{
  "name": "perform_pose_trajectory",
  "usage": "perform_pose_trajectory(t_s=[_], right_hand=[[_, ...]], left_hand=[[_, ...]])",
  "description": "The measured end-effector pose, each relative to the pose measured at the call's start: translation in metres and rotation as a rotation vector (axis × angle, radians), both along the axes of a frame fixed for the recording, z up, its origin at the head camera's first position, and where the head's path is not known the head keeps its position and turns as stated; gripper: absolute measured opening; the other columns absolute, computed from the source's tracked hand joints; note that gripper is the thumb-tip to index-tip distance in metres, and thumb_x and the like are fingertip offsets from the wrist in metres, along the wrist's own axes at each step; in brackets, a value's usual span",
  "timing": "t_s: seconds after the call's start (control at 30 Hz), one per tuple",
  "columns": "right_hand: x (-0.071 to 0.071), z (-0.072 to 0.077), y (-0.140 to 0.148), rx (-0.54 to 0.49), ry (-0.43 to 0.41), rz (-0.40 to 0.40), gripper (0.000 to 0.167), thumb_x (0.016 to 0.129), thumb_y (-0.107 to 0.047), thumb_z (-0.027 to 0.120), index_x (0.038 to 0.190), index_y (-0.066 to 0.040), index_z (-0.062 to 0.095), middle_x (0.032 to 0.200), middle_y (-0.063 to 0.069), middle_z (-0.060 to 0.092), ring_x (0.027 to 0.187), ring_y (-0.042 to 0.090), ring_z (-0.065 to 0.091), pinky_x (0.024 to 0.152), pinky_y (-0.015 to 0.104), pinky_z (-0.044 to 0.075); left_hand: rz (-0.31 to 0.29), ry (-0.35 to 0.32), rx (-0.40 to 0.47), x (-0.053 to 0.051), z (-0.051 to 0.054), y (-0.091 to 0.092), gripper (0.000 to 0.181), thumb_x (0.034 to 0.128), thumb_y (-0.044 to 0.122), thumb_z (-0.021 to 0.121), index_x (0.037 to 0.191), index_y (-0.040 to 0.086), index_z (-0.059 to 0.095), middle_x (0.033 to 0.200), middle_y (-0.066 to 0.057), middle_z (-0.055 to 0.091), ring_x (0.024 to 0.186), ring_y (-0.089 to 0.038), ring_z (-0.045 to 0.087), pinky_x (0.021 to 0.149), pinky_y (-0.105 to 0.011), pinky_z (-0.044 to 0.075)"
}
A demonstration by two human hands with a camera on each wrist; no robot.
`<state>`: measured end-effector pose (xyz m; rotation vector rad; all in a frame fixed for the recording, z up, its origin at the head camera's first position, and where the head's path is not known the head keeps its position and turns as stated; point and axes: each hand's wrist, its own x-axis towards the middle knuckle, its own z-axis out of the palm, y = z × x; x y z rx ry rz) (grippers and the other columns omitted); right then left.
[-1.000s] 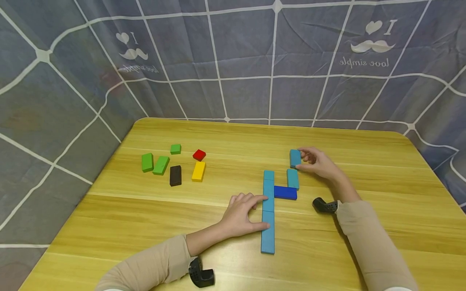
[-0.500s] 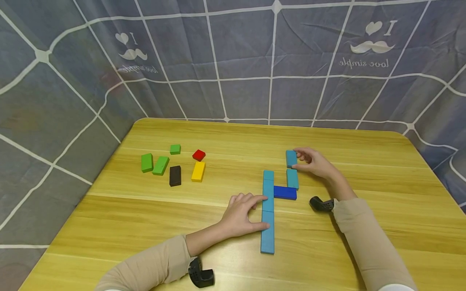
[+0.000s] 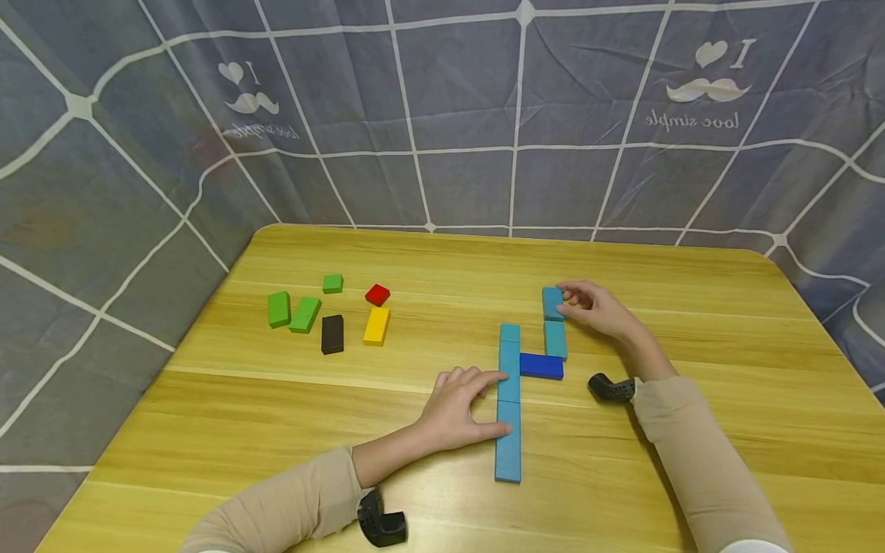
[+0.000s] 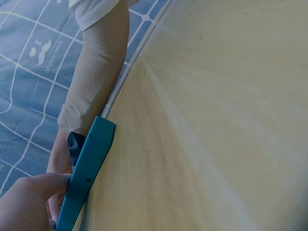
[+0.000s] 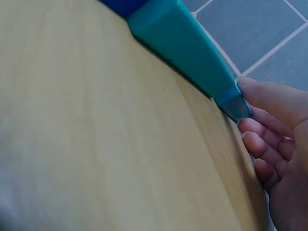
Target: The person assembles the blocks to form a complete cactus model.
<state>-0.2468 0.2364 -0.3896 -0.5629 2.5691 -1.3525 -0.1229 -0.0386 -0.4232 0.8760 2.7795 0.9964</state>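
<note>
Saw smooth wood grain on the table (image 3: 622,476), with a glossy sheen toward the near edge. Found a smooth, painted-looking finish on the light-blue blocks (image 3: 508,458), well in from the right edge, and on the green blocks (image 3: 280,309) toward the far left corner. Noted creased, matt cloth in the curtain (image 3: 581,77) beyond the far edge, and matt cloth in the sleeves (image 3: 705,453) over the near one.

Beige sleeves (image 3: 280,499), white cloth (image 4: 94,12) above them, black, bent, perforated devices (image 3: 380,524) at both cuffs (image 3: 346,472)
</note>
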Motion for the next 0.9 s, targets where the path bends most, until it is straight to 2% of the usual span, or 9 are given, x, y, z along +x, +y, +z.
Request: perform_pose_trajectory(t_s=[0.2, 0.53, 0.67, 0.9], right_hand=[[0.0, 0.0, 0.0, 0.0, -0.02, -0.001, 0.044, 0.088, -0.005, 0.058, 0.126, 0.013, 0.043, 0.105, 0.023, 0.048, 0.09, 0.026, 0.042, 0.073, 0.022, 0.036], [-0.017, -0.027, 0.014, -0.018, -0.02, -0.006, 0.047, 0.087, -0.015, 0.063, 0.126, 0.005, 0.047, 0.105, 0.015, 0.049, 0.09, 0.018, 0.042, 0.074, 0.019, 0.036], [-0.017, -0.029, 0.014, -0.022, -0.001, -0.006, 0.046, 0.086, -0.016, 0.064, 0.124, 0.006, 0.048, 0.103, 0.015, 0.05, 0.088, 0.017, 0.043, 0.073, 0.019, 0.037], [-0.017, -0.027, 0.014, -0.022, -0.024, -0.007, 0.047, 0.085, -0.015, 0.065, 0.124, 0.005, 0.048, 0.106, 0.017, 0.05, 0.09, 0.02, 0.042, 0.075, 0.019, 0.036]], left_hand=[[0.003, 0.0, -0.001, 0.0, 0.0, 0.0, 0.065, 0.0717, 0.047, 0.071, 0.128, 0.022, 0.051, 0.078, 0.009, 0.042, 0.077, -0.009, 0.035, 0.078, -0.03, 0.025], [0.006, -0.001, 0.001, 0.0, 0.001, 0.001, 0.064, 0.0715, 0.047, 0.071, 0.127, 0.022, 0.052, 0.077, 0.009, 0.041, 0.077, -0.009, 0.035, 0.077, -0.03, 0.024], [0.007, 0.004, -0.005, -0.001, 0.0, 0.001, 0.064, 0.0714, 0.048, 0.071, 0.127, 0.022, 0.052, 0.077, 0.009, 0.041, 0.076, -0.009, 0.034, 0.077, -0.03, 0.024], [0.007, 0.004, -0.01, -0.001, 0.001, 0.001, 0.065, 0.0715, 0.047, 0.071, 0.127, 0.022, 0.052, 0.077, 0.008, 0.041, 0.076, -0.009, 0.034, 0.078, -0.03, 0.024]])
